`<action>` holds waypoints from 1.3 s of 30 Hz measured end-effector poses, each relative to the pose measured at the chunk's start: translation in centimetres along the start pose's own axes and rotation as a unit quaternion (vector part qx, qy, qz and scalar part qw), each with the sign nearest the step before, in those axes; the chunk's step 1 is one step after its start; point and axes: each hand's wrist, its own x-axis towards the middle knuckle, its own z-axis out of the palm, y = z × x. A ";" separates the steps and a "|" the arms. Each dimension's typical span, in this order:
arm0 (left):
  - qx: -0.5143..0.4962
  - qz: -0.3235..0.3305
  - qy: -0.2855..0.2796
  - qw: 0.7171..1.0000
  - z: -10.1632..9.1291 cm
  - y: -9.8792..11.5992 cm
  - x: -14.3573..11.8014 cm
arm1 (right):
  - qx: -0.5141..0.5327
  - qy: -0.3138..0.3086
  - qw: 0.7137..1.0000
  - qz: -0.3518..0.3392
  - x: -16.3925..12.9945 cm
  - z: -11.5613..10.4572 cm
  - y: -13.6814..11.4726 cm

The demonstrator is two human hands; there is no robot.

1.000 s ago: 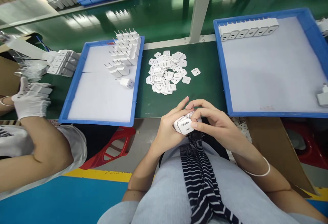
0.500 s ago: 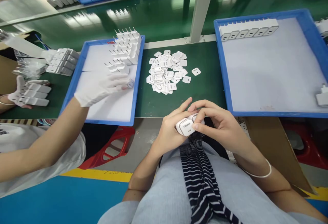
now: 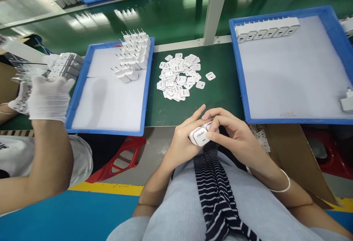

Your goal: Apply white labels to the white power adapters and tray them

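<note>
Close to my body, my left hand (image 3: 178,140) is closed around white plug chargers, at least two of them side by side. The nearer charger (image 3: 199,137) turns its face toward me, with printed lettering and a small port slot. My right hand (image 3: 234,132) has its thumb and bent fingers pressed on the second charger, which they mostly cover. Beyond my hands, on the green table, lies a heap of flat white face plates (image 3: 179,77), with two loose plates at its right.
A blue tray (image 3: 289,121) on the right holds a row of chargers and one single charger. Another blue tray (image 3: 107,131) on the left holds several upright chargers. A co-worker's gloved hand (image 3: 49,99) is left of it. A metal post (image 3: 216,9) rises behind the heap.
The co-worker's gloved hand has drawn back left from the left tray to the chargers beside it. My own hands keep nearly the same hold on the chargers.
</note>
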 end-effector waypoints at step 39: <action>-0.019 0.003 0.006 1.000 0.8 -0.8 0.0 | 0.123 0.065 0.989 0.052 -0.3 1.0 1.8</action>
